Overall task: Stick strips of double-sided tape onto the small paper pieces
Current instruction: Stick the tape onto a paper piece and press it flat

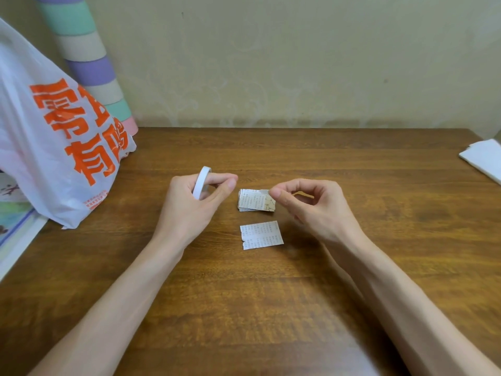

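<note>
On the wooden table (352, 267), beside the plastic bag (40, 158), I am watching the left hand (195, 204) gripping the tape roll (201, 183) with curled fingers. The right hand (311, 207) is pinching what seems to be a tape strip (263, 191) over the paper stack (254, 200). A loose paper piece (261, 235) is lying just nearer me.
</note>
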`<state>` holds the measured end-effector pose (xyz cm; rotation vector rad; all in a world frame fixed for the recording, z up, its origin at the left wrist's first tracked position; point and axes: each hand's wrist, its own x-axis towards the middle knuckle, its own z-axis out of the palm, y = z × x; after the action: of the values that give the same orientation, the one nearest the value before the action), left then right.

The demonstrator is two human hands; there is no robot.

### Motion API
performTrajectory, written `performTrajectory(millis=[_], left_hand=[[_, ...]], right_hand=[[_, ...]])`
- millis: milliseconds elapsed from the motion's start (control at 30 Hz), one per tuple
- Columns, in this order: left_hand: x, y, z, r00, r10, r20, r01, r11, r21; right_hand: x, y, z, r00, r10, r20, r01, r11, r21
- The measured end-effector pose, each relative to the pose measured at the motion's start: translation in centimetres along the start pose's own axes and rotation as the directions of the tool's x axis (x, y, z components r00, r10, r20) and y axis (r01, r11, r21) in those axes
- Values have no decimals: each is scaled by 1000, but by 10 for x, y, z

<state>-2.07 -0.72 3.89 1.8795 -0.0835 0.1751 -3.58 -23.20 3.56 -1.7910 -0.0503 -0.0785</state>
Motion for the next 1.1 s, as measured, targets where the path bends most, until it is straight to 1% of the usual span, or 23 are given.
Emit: performTrajectory(millis=[100, 167, 267, 333, 433, 500, 633, 800, 1100], left_hand=[[0, -1, 1, 999, 38, 18, -39, 998, 44], [-1, -1, 0, 997, 53, 53, -56, 996, 68], [2, -2, -4, 983, 58, 172, -74, 993, 88], [2, 0, -7, 965, 50, 259, -82, 990, 114], [0, 3, -8, 934, 57, 352, -118, 981, 153], [0, 5, -7, 904, 49, 424, -153, 965, 215], [0, 0, -4, 871, -11, 492, -167, 934, 316], [0, 0, -4, 869, -44, 492, -153, 923, 352], [1, -3, -2, 873, -45, 486, -172, 904, 392]], right_hand=[[1, 0, -4, 999, 32, 34, -30, 997, -69], [2, 0, -6, 995, 51, 91, -41, 993, -107], [0, -5, -12, 970, 96, 222, -63, 987, -150], [-1, -7, -15, 943, 149, 297, -107, 982, -153], [-3, -9, -16, 902, 239, 360, -200, 969, -144], [-4, -9, -14, 884, 279, 374, -232, 958, -166], [-3, -6, -9, 874, 335, 351, -279, 939, -199], [-3, -2, -4, 868, 382, 319, -329, 921, -208], [-3, -3, -1, 866, 402, 298, -338, 909, -245]])
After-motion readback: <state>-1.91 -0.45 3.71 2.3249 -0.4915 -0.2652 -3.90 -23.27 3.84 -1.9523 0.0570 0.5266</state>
